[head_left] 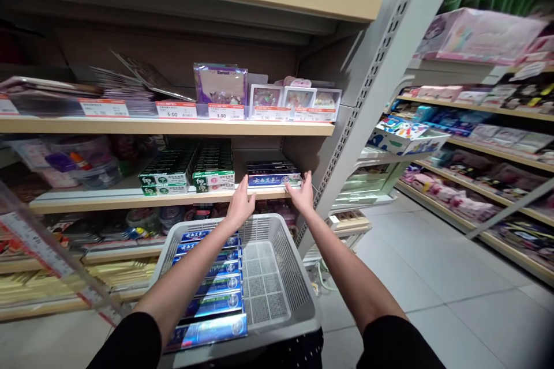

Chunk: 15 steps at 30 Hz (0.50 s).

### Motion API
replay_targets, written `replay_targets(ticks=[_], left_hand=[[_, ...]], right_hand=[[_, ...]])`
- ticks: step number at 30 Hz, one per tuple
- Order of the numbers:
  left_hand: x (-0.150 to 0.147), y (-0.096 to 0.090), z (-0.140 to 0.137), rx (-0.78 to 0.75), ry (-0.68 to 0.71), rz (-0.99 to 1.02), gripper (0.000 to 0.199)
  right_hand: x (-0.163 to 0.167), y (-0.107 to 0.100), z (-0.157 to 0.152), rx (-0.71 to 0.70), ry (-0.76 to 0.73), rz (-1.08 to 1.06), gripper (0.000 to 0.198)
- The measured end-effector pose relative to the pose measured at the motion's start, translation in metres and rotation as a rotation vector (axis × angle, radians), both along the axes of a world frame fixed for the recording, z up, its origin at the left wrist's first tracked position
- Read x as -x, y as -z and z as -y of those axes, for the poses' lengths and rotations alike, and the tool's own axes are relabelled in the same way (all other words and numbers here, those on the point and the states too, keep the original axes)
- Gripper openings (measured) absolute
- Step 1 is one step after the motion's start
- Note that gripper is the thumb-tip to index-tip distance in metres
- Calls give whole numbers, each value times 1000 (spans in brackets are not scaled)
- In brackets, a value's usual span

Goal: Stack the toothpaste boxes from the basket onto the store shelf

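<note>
Blue toothpaste boxes [274,179] lie in a low stack on the lower shelf, their printed ends facing me. My left hand [242,206] is at the stack's left end, fingers stretched forward and thumb apart. At the right end, my right hand [302,193] has its fingers spread, with the thumb in front of the boxes. Both hands are at the stack's sides; whether they press on it I cannot tell. Below my arms, a grey plastic basket [289,256] holds a column of several more blue toothpaste boxes [216,304] along its left side, partly hidden by my left forearm.
Green-and-white boxes [213,179] stand in two rows left of the blue stack. A shelf [173,127] with price tags runs above, and a slotted metal upright [372,83] borders the right side. Tiled floor [415,265] and another stocked rack lie further right.
</note>
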<state>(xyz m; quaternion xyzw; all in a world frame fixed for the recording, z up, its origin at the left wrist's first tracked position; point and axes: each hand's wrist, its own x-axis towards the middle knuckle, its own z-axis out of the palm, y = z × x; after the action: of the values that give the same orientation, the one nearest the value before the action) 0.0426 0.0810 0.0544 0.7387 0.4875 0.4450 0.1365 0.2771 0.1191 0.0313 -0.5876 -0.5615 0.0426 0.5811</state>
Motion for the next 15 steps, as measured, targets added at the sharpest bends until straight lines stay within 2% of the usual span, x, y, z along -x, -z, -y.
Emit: replay_targets(ticks=[3, 6, 8, 10, 12, 15], left_hand=[[26, 8, 40, -57, 111, 54, 50], [64, 18, 78, -37, 161, 184, 27], [93, 25, 91, 2, 66, 286, 22], [121, 34, 92, 29, -94, 381, 20], [146, 45, 85, 50, -233, 469, 22], [174, 63, 75, 127, -308, 470, 29]], right_hand=[[27, -4, 35, -93, -3, -77, 87], [63, -1, 73, -130, -142, -170, 76], [87, 6, 92, -96, -269, -276, 71], [109, 15, 104, -32, -372, -405, 67], [127, 25, 108, 50, -434, -555, 63], [149, 39, 104, 159, -460, -742, 58]])
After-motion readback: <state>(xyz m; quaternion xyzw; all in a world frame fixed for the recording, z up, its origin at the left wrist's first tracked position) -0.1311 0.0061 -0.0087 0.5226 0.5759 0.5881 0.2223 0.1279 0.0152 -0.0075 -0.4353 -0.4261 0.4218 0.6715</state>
